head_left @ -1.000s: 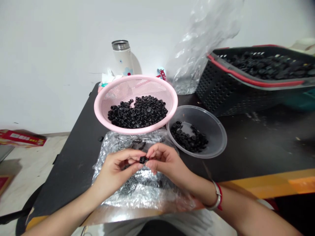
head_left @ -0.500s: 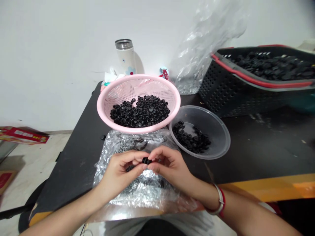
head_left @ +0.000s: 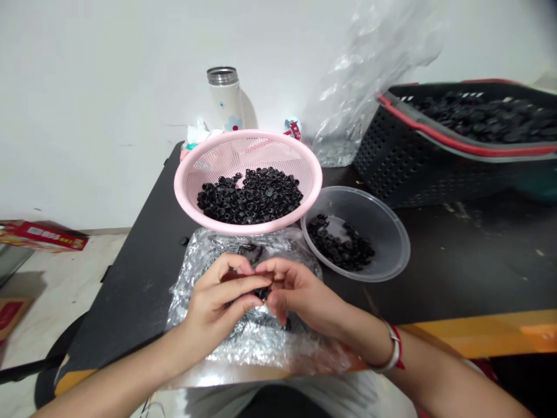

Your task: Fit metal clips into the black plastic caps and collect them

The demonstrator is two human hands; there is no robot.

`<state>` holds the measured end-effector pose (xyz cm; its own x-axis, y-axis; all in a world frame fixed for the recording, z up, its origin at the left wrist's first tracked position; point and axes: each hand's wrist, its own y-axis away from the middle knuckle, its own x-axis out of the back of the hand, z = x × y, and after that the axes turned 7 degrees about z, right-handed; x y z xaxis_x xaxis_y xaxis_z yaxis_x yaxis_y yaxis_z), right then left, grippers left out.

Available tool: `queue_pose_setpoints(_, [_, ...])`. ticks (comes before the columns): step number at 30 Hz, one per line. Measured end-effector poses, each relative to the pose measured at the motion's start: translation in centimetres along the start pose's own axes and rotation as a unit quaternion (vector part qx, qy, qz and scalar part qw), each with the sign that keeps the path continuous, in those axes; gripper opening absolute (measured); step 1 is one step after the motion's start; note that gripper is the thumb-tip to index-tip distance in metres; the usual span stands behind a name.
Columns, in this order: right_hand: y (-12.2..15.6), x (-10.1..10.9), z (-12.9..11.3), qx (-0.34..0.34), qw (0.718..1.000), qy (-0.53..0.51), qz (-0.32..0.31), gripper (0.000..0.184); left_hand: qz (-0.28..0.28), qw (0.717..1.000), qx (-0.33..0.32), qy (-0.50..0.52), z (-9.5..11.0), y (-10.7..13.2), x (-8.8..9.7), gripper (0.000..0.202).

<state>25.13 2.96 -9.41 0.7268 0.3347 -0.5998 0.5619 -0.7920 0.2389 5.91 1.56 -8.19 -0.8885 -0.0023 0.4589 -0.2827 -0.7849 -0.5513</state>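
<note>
My left hand [head_left: 215,296] and my right hand [head_left: 302,293] meet over the clear plastic bag at the table's near edge. Between their fingertips is a small black plastic part [head_left: 262,292], mostly covered by the fingers. The left thumb and fingers close on it from one side, and the right hand's curled fingers and thumb close on it from the other. Under my hands, the crumpled plastic bag [head_left: 278,354] holds small metallic pieces, partly hidden. Just beyond stands a pink colander [head_left: 185,200] with many round black parts. To its right, a clear bowl [head_left: 391,232] holds smaller black pieces.
A black basket [head_left: 391,165] with red-edged handles, full of black parts, stands at the back right. Clear plastic wrap [head_left: 343,110] leans on the wall beside it. An uncapped white flask [head_left: 225,101] is behind the colander. A red box [head_left: 43,235] lies off the table, left.
My left fingers have lifted and now reach over the black part, hiding more of it. The right fingers have shifted around it. The view has moved slightly.
</note>
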Motion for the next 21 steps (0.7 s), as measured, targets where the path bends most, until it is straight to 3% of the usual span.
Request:
queue_pose_setpoints(3, [0.13,0.36,-0.13,-0.016,0.998,0.032,-0.042,0.018,-0.011,1.000,-0.005,-0.001,-0.19,0.03,0.11,0.020])
queue_pose_setpoints(11, [0.35,0.33,-0.28,-0.027,0.999,0.017,-0.036,0.030,-0.009,1.000,-0.025,0.012,0.16,-0.16,-0.15,0.031])
queue_pose_setpoints(21, [0.52,-0.09,-0.26,-0.008,0.998,0.040,-0.044,0.022,-0.016,0.994,-0.105,-0.015,0.81,-0.37,0.47,0.030])
